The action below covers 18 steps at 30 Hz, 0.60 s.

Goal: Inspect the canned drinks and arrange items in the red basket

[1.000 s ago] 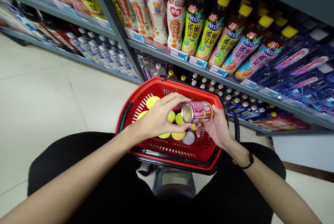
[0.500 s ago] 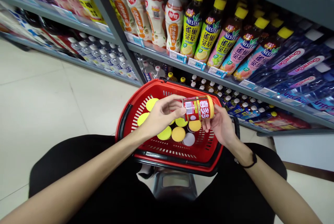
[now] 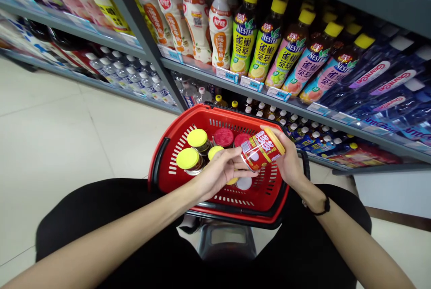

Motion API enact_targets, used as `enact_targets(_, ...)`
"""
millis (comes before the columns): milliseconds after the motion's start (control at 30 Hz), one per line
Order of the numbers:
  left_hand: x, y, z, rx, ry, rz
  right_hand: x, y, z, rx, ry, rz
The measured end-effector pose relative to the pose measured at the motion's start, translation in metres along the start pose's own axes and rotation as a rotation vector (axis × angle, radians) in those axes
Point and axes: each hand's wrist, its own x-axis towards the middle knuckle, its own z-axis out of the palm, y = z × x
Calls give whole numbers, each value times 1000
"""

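While tilted over the red basket (image 3: 168, 163), red-labelled can (image 3: 262, 149) grasped in right hand (image 3: 292, 163), left hand (image 3: 218, 173) pinching its bottom end; NESTEA bottles (image 3: 267, 49) shelved at twelve o'clock, Gamen bottles (image 3: 373, 78) at two.

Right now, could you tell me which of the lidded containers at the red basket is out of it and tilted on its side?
The red can with the yellow lid, held by both hands above the red basket; the other containers stand upright inside.
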Motion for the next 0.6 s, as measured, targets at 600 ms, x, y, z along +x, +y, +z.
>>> enact_targets(600, 0, -3, 11, 13, 79, -311, 1, -3, 2, 258, -181, 205)
